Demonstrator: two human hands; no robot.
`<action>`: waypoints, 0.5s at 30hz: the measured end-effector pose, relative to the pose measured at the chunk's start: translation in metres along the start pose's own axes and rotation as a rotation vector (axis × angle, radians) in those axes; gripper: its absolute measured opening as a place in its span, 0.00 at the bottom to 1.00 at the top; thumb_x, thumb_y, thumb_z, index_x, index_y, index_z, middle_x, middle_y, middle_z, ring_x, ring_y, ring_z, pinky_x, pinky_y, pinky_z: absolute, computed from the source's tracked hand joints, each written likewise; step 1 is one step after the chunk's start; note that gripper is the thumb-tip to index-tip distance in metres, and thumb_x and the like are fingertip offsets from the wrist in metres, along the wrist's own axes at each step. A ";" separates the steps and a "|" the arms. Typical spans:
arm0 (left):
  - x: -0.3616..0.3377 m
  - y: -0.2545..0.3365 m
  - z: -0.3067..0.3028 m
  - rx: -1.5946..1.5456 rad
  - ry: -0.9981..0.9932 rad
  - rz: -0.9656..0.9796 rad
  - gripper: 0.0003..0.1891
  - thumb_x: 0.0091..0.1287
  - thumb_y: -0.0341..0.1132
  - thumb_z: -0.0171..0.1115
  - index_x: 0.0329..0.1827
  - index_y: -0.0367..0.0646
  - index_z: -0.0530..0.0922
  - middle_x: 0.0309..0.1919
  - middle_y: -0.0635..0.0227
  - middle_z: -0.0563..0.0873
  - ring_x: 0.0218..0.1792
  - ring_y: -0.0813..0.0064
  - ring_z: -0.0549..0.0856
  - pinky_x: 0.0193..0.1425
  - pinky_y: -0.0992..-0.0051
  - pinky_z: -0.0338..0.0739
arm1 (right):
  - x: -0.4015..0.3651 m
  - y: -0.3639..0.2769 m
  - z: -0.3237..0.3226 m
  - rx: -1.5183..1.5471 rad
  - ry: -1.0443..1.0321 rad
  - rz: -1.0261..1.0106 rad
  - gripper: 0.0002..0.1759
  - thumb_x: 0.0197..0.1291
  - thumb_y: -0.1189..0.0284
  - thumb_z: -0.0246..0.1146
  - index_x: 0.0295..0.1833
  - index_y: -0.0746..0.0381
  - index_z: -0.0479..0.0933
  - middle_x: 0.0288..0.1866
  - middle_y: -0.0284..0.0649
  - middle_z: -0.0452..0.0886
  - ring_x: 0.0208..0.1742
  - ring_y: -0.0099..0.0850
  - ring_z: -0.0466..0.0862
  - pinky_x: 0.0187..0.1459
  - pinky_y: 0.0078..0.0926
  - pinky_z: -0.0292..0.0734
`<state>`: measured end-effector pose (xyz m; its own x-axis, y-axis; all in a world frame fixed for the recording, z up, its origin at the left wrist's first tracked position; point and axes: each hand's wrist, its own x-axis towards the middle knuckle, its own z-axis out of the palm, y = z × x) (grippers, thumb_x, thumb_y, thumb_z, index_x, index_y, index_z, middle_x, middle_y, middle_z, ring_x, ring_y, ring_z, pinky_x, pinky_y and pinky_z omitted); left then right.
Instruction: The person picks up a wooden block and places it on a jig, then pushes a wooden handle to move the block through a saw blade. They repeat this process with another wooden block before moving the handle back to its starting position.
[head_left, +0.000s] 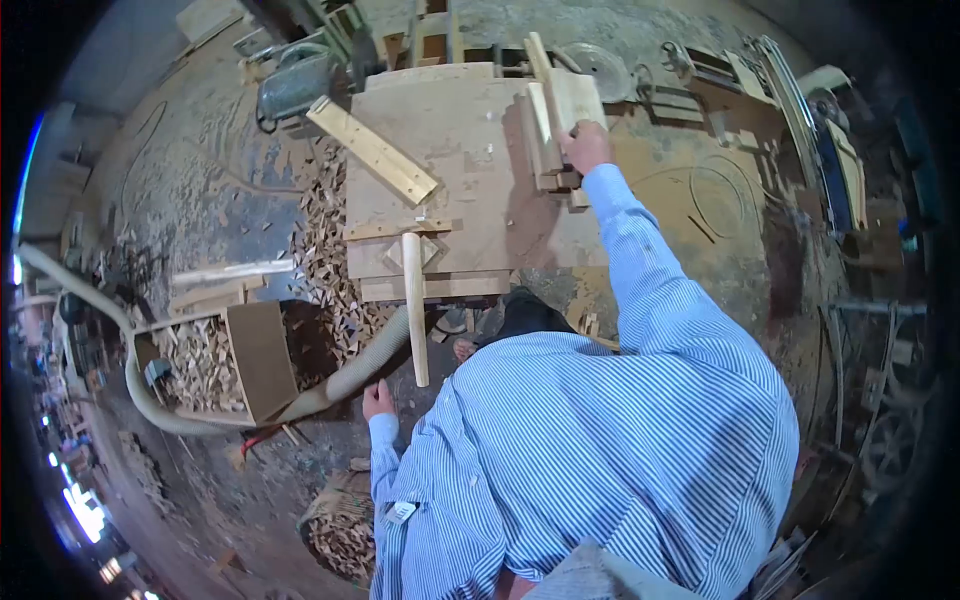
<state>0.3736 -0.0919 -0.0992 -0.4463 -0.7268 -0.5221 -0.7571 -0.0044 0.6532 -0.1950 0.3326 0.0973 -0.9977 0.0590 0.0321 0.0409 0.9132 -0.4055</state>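
Note:
My right hand (587,146) reaches to the stacked wooden boards (575,100) at the right side of the worktable (470,130), its fingers closed on the near end of a board. My left hand (378,399) hangs low beside the hose, fingers curled; whether it holds anything is too small to tell. A rounded wooden piece (415,310) juts over the table's near edge, beside a small diamond-shaped block. Farther up the table, a long wooden bar (372,150) with holes lies at a slant.
A thick hose (362,366) runs past an open box (262,360) of wood offcuts. More offcuts (325,235) cover the floor left of the table. A basket of scraps (340,530) stands below. A round saw blade (597,68) lies behind the boards.

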 end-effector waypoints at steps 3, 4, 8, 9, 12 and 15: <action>-0.018 0.086 0.027 -0.111 0.078 0.328 0.17 0.73 0.43 0.69 0.48 0.34 0.84 0.36 0.65 0.88 0.38 0.76 0.84 0.49 0.72 0.81 | 0.000 -0.025 0.005 0.070 -0.018 -0.161 0.23 0.61 0.52 0.68 0.38 0.66 0.84 0.38 0.51 0.86 0.49 0.51 0.86 0.52 0.48 0.80; -0.028 0.119 0.034 -0.041 0.102 0.312 0.18 0.73 0.43 0.69 0.48 0.33 0.83 0.37 0.63 0.89 0.39 0.75 0.84 0.50 0.71 0.81 | -0.005 -0.036 0.009 0.084 -0.006 -0.248 0.23 0.63 0.52 0.67 0.36 0.65 0.83 0.38 0.52 0.85 0.47 0.52 0.85 0.53 0.50 0.79; -0.020 0.164 0.079 -0.015 -0.031 0.347 0.20 0.71 0.48 0.69 0.47 0.35 0.83 0.36 0.56 0.89 0.37 0.66 0.87 0.46 0.66 0.82 | -0.019 -0.090 0.057 0.214 -0.075 -0.474 0.20 0.64 0.55 0.66 0.39 0.64 0.83 0.41 0.51 0.85 0.48 0.51 0.85 0.52 0.51 0.79; -0.026 0.181 0.086 0.064 -0.045 0.382 0.22 0.71 0.49 0.68 0.49 0.35 0.82 0.37 0.55 0.89 0.38 0.63 0.88 0.46 0.64 0.82 | -0.019 -0.106 0.069 0.204 -0.183 -0.495 0.20 0.64 0.55 0.66 0.41 0.63 0.82 0.44 0.52 0.85 0.50 0.51 0.85 0.53 0.50 0.79; -0.052 0.225 0.102 0.115 -0.064 0.372 0.23 0.72 0.47 0.67 0.53 0.33 0.80 0.39 0.50 0.89 0.41 0.57 0.90 0.48 0.62 0.82 | -0.015 -0.144 0.113 0.152 -0.278 -0.545 0.20 0.65 0.55 0.65 0.46 0.63 0.82 0.51 0.53 0.83 0.53 0.52 0.84 0.56 0.49 0.79; -0.053 0.234 0.105 0.253 -0.102 0.331 0.25 0.73 0.52 0.65 0.55 0.35 0.78 0.42 0.44 0.88 0.46 0.46 0.89 0.51 0.56 0.81 | -0.001 -0.178 0.160 0.113 -0.264 -0.588 0.21 0.66 0.55 0.65 0.50 0.62 0.82 0.54 0.53 0.82 0.55 0.53 0.83 0.59 0.49 0.79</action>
<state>0.1701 0.0181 0.0234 -0.7201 -0.5888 -0.3672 -0.6529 0.3957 0.6459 -0.2095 0.1058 0.0236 -0.8324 -0.5511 0.0582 -0.5066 0.7141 -0.4831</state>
